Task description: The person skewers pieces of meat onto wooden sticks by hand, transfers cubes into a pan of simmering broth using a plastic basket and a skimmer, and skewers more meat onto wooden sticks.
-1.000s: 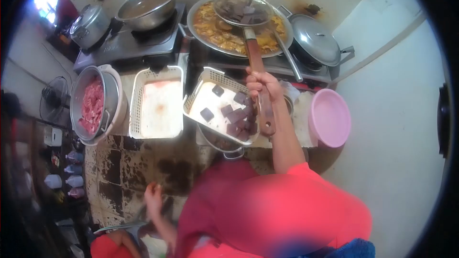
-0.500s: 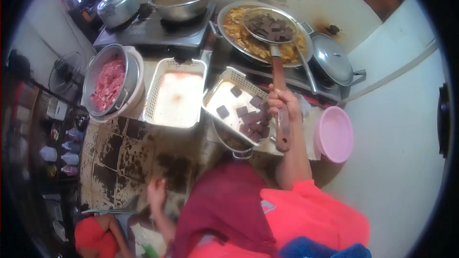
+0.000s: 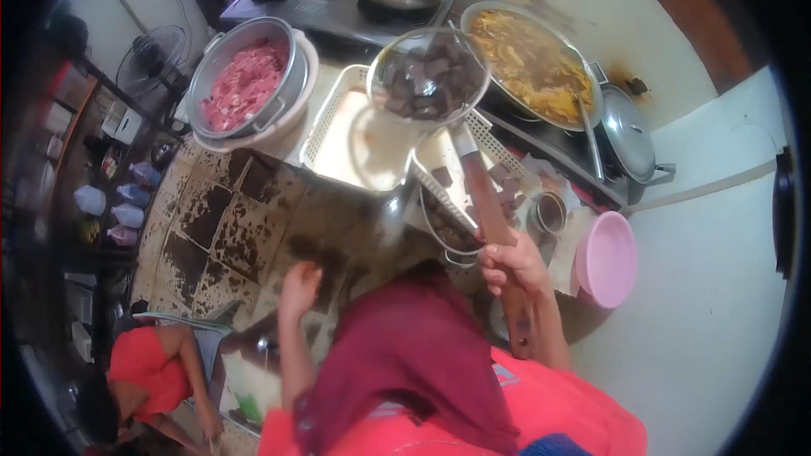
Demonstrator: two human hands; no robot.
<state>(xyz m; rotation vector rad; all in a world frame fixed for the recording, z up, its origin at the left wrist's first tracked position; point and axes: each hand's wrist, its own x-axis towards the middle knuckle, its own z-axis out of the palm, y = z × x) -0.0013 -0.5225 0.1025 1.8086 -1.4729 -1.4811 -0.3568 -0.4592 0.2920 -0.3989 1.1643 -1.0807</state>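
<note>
My right hand (image 3: pixel 515 263) is wrapped round the wooden handle of a round strainer (image 3: pixel 481 190). Several dark brown blocks (image 3: pixel 431 80) lie heaped in its bowl, held up over the gap between two white perforated baskets. Beneath the handle, the right basket (image 3: pixel 500 149) carries more dark blocks and rests on a metal pot (image 3: pixel 448 224). The left basket (image 3: pixel 325 122) has a pale bottom with a faint stain. Low over the floor, my left hand (image 3: pixel 300 287) hangs with its fingers curled in, nothing visible in them.
A wide pan (image 3: pixel 532 67) of yellow-brown stew with a ladle sits on the right burner, a lid (image 3: pixel 627 133) beside it. A pot of raw meat (image 3: pixel 245 89) stands left. A pink basin (image 3: pixel 606 260) is at right. Another person (image 3: pixel 152 371) in red sits lower left.
The strainer with the blocks has moved left and nearer, from over the stew pan to above the baskets. My right hand has come closer to my body. The view has shifted.
</note>
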